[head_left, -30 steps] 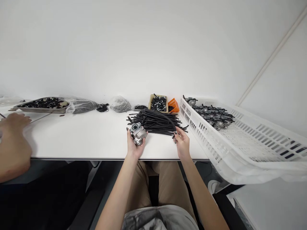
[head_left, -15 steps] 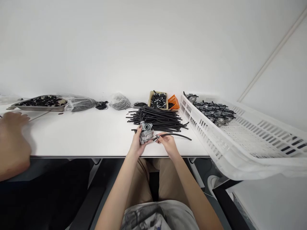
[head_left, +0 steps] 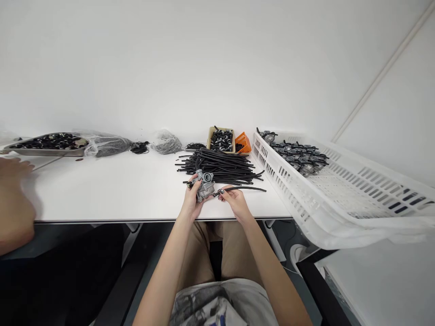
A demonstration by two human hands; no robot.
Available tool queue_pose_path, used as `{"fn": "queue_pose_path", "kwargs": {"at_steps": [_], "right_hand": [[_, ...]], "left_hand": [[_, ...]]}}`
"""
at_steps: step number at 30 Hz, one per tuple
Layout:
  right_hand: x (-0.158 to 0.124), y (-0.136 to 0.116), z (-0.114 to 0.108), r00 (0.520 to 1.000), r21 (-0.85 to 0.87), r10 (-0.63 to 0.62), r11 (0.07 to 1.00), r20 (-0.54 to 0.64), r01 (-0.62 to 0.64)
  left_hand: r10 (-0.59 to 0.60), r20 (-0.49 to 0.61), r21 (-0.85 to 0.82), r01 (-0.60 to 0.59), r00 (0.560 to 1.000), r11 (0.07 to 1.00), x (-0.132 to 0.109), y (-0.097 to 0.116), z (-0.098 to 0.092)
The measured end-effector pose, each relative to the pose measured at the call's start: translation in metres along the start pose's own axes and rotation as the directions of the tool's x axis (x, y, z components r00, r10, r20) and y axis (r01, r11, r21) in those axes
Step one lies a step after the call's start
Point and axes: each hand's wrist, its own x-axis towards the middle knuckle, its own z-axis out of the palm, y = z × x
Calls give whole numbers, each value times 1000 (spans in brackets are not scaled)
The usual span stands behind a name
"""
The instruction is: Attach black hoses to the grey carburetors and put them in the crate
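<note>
A: White matte table (head_left: 136, 190), blank white wall. What do the hands hold?

B: The left hand (head_left: 190, 203) is wrapped round a lumpy grey cast-metal carburetor (head_left: 205, 188) near the front edge. The right hand (head_left: 234, 201) pinches a thin black rubber hose (head_left: 244, 188) with its tip at the carburetor; contact is unclear.

A: And around them?

B: Heap of hoses (head_left: 220, 165) just behind. Slotted white plastic crate (head_left: 340, 199) to the right. Another person's hand (head_left: 13, 199) at far left.

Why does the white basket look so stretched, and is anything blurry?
Head view: the wide lens stretches the white basket at the edge; another person's hand far left looks smeared; soft even light, no glare on the table; the carburetor looks sharp.
</note>
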Motion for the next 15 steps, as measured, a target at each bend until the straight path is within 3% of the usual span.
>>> {"fn": "queue_pose_path", "kwargs": {"at_steps": [6, 15], "right_hand": [[1, 1, 1, 996, 14, -37, 999, -75, 39], [0, 0, 1, 998, -17, -42, 999, -38, 41]], "left_hand": [[18, 18, 43, -18, 1000, 999, 0, 0, 0], [33, 27, 46, -35, 999, 998, 0, 0, 0]]}}
